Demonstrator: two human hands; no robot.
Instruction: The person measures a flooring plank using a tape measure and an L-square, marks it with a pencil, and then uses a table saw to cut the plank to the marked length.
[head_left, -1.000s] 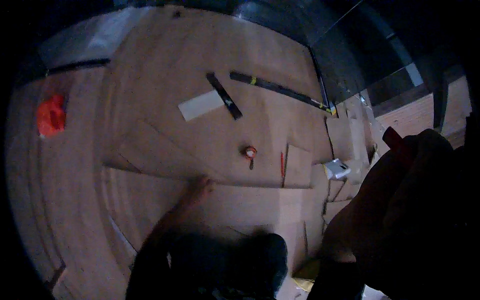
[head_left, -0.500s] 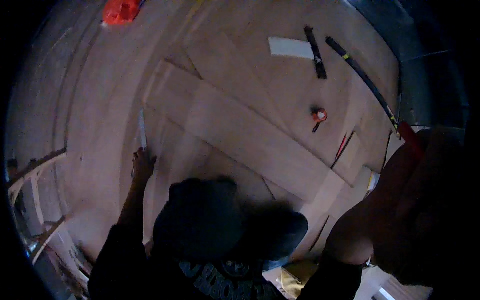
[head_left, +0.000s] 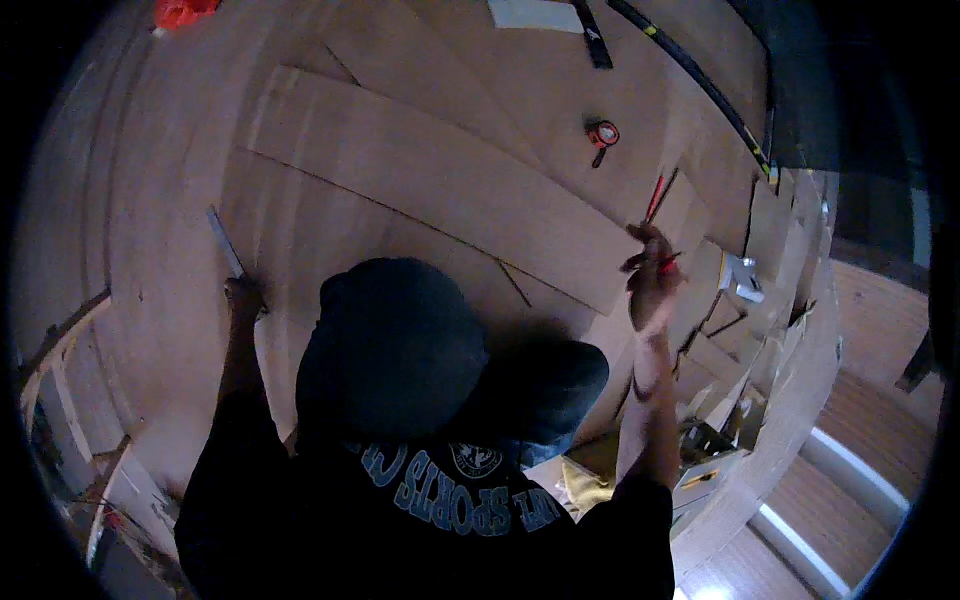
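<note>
Left hand [head_left: 243,296] closed on a thin grey metal straightedge [head_left: 225,240], apparently pinning it flat against the pale wooden floor boards [head_left: 440,185]; right hand [head_left: 650,278] raised clear, pinching a red pencil [head_left: 668,262].

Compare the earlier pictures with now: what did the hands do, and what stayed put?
The left hand slid left across the planks to the near end of the metal ruler. The right hand rose into view, gripping a red pencil. The red tape measure and long plank stayed put.
</note>
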